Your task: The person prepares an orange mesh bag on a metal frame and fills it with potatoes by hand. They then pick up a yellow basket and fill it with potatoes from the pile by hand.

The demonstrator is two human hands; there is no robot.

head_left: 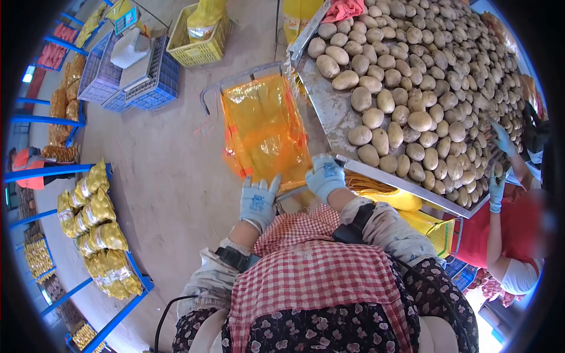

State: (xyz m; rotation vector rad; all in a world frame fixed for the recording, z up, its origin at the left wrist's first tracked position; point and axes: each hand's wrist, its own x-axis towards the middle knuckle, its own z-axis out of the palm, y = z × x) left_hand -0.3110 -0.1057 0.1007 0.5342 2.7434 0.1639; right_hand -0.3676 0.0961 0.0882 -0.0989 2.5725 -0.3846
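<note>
An orange plastic-like bag [265,129] hangs in front of me on a metal frame [207,97], its shiny side facing up. My left hand [259,203], in a pale blue work glove, lies at the bag's near left edge with its fingers stretched out and spread. Gloved the same way, my right hand [325,176] is at the bag's near right corner, beside the metal table's corner. Its fingers bend over the bag's edge, and their tips are partly hidden. To the right, many potatoes [419,121] cover the sloping metal table [329,115].
Another person's gloved hands [497,191] reach onto the potatoes at the far right. Orange bags [368,183] are stacked under the table edge. Blue crates [154,82] with a scale and a yellow crate [197,50] stand beyond. Filled yellow bags [100,235] lie on a blue rack at left.
</note>
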